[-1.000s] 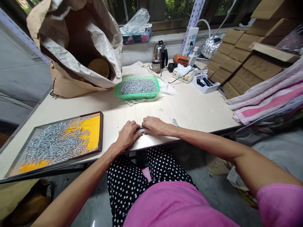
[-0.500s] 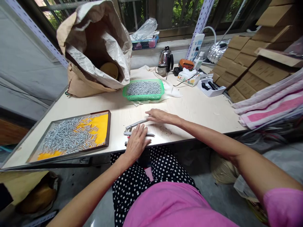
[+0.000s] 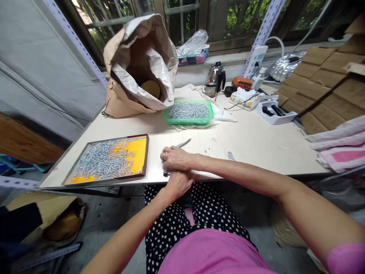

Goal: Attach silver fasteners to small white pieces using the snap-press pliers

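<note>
A metal plier-like hand tool (image 3: 184, 143) lies at the table's front edge, one grey arm of it sticking out past my hands. My right hand (image 3: 176, 157) is closed over its middle, fingers curled down and knuckles up. Below and touching it is my left hand (image 3: 180, 183), its fingers hidden beneath the right one. To the left, a shallow dark-rimmed tray (image 3: 145, 156) with a yellow bottom holds many small silver metal pins (image 3: 104, 160). Farther back, a green plastic basket (image 3: 189, 121) is filled with similar pins.
A large paper sack (image 3: 122, 101) stands open at the back left. Behind are a kettle (image 3: 216, 74), a tissue box (image 3: 243, 99) and a white container (image 3: 275, 117). Stacked cardboard boxes (image 3: 316, 82) and a pink-striped cloth (image 3: 342, 156) line the right side.
My right hand has come left and down onto the tool and over my left hand, which has drawn slightly lower. The whole view has shifted, so the table appears farther right.
</note>
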Demonstrator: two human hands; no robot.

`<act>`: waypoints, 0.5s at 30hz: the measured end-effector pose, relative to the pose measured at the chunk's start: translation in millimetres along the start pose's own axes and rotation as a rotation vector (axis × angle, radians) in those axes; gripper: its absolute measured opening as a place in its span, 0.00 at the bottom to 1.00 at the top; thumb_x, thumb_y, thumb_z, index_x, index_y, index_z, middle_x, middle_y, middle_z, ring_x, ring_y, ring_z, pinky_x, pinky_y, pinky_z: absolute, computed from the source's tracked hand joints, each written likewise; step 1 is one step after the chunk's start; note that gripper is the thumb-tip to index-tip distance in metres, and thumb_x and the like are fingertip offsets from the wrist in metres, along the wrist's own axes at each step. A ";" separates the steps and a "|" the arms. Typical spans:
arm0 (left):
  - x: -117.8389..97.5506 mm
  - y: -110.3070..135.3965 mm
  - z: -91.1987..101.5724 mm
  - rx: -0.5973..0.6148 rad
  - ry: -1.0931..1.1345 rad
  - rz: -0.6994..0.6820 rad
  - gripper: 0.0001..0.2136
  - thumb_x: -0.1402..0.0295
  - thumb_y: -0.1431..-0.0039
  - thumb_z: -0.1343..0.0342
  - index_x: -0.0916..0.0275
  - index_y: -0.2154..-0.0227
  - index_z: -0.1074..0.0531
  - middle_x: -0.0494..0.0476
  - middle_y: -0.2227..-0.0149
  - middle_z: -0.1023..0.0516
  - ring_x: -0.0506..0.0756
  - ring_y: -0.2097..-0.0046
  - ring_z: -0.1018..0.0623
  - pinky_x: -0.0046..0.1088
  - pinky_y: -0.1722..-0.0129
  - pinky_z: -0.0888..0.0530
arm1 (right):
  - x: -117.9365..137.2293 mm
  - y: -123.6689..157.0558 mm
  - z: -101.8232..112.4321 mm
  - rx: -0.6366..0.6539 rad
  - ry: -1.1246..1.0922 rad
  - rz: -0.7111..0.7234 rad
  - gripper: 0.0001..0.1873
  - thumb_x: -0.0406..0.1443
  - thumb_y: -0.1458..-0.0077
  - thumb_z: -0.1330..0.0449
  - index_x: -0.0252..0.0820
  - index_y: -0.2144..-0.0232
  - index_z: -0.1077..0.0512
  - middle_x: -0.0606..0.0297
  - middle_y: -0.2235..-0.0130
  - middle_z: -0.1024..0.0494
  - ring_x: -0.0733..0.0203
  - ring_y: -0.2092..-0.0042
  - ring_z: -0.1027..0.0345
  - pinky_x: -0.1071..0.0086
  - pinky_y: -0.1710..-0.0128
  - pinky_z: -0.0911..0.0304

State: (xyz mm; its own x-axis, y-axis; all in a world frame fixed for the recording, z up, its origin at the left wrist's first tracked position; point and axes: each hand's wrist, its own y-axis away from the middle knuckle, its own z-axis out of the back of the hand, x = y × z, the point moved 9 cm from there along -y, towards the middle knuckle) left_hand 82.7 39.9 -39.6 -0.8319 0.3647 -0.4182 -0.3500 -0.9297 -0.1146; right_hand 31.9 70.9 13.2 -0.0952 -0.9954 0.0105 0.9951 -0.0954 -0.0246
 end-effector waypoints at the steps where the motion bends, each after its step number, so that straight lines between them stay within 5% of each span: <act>1: 1.6 1.4 -2.5 0.011 0.004 0.010 0.20 0.63 0.34 0.47 0.64 0.42 0.32 0.70 0.41 0.25 0.70 0.37 0.29 0.54 0.37 0.34 | 6.6 -4.6 -4.1 0.025 0.009 0.022 0.07 0.37 0.37 0.38 0.46 0.66 0.20 0.57 0.52 0.24 0.48 0.48 0.42 0.60 0.59 0.44; 5: 2.5 4.9 -10.3 0.034 0.024 0.011 0.20 0.58 0.32 0.49 0.65 0.43 0.30 0.69 0.42 0.25 0.69 0.37 0.29 0.49 0.38 0.31 | 22.9 -20.0 -9.8 0.001 -0.043 0.096 0.06 0.35 0.37 0.38 0.42 0.67 0.22 0.58 0.56 0.23 0.52 0.52 0.39 0.62 0.59 0.44; 9: -2.1 5.6 -9.3 0.028 0.037 -0.029 0.21 0.56 0.31 0.50 0.59 0.40 0.32 0.65 0.41 0.25 0.65 0.38 0.28 0.45 0.40 0.29 | 28.1 -29.4 17.7 -0.223 -0.240 0.086 0.08 0.35 0.33 0.44 0.40 0.61 0.24 0.59 0.59 0.22 0.58 0.56 0.36 0.65 0.56 0.41; 12: 5.5 12.9 16.6 -0.047 -0.033 -0.106 0.17 0.63 0.31 0.51 0.58 0.42 0.29 0.64 0.42 0.24 0.63 0.39 0.27 0.45 0.40 0.29 | -11.9 -17.4 65.7 -0.508 -0.328 -0.114 0.12 0.33 0.31 0.49 0.38 0.58 0.25 0.58 0.58 0.23 0.58 0.56 0.34 0.64 0.54 0.38; 15: 54.2 30.0 78.5 -0.259 -0.199 0.011 0.16 0.71 0.32 0.53 0.57 0.47 0.26 0.64 0.45 0.24 0.63 0.41 0.28 0.49 0.42 0.28 | -84.4 17.1 117.8 -0.748 -0.284 -0.357 0.11 0.33 0.33 0.49 0.37 0.57 0.26 0.56 0.57 0.23 0.55 0.54 0.33 0.60 0.52 0.37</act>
State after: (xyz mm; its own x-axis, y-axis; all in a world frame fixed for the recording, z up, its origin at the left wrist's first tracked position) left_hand -6.7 35.8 5.0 -0.9119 0.3337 -0.2391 -0.2406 -0.9063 -0.3474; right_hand 59.9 154.2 129.7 -0.2887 -0.8750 0.3886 0.6203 -0.4801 -0.6202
